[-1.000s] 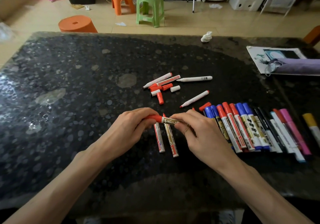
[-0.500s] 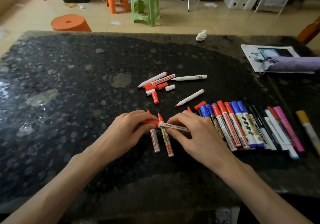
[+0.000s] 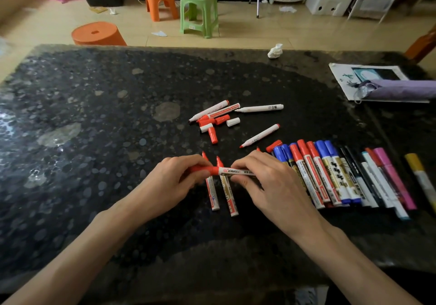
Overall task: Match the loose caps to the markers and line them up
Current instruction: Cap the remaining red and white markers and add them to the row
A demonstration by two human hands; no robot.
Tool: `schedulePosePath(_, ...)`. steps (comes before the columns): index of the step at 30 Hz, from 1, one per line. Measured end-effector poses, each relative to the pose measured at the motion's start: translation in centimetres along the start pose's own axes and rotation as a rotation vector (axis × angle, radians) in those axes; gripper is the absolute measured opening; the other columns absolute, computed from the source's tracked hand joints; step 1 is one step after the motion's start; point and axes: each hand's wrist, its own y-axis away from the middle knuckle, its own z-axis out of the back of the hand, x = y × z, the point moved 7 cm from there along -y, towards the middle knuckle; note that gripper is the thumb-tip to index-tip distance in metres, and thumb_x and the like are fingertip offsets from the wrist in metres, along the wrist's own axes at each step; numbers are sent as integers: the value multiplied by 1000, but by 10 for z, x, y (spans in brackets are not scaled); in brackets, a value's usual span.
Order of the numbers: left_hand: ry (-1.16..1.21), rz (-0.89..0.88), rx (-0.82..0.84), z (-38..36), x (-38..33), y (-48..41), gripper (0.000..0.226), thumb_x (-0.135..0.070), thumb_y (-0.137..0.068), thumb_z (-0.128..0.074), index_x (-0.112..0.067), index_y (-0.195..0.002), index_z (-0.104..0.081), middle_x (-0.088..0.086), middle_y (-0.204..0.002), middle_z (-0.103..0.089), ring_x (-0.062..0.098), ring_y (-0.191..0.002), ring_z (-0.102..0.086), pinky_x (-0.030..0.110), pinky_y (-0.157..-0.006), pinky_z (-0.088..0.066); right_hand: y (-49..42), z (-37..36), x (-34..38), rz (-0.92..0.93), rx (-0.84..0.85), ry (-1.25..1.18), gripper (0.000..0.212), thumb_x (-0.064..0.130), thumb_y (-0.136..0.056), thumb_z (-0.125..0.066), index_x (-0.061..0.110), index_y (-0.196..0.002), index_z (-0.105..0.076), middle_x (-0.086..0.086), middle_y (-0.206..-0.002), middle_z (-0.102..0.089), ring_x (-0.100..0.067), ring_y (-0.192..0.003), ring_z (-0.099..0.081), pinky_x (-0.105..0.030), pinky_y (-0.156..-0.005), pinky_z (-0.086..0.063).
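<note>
red marker [image 3: 236, 171] level at mid-table; left hand [image 3: 172, 182] grips its cap [image 3: 211, 170] at nine o'clock, right hand [image 3: 271, 186] pinches the barrel. light, stiff, slick plastic, i reckon: hold mid-barrel. loose caps [image 3: 221, 119] at twelve, row [image 3: 328, 177] at three.

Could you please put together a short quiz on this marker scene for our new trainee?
1. Which colour is the cap on the marker that both hands grip? A blue, B red, C yellow.
2. True or false: the row of capped markers lies to the right of the right hand.
3. Which hand grips the marker's cap end?
Key: 1 B; 2 true; 3 the left hand.
</note>
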Motion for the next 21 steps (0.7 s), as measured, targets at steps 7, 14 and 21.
schedulePosePath(7, -54, -28, -42, 4, 1, 0, 18, -32, -96, -64, -35, -113, -71, -25, -101, -71, -6, -98, -66, 15, -83, -53, 0, -7, 2, -12, 68, 61, 21, 43, -99, -60, 31, -115, -68, 19, -103, -62, -2, -98, -55, -18, -83, -47)
schedulePosePath(14, -95, 42, -180, 15, 13, 1, 17, -27, -97, -68, -35, -112, -67, -33, -99, -65, -19, -101, -60, -1, -77, -45, 10, -14, -34, -471, 185, 131, 22, 53, -99, -61, 33, -109, -64, 12, -89, -63, -3, -83, -60, -23, -74, -50)
schedulePosePath(21, -68, 46, -166, 15, 13, 2, 20, -34, -96, -68, -40, -114, -65, -30, -102, -69, -14, -101, -63, 5, -80, -50, 4, 5, -44, -503, 99, 339, 25, 50, -101, -57, 30, -114, -66, 8, -93, -68, -8, -84, -65, -24, -72, -52)
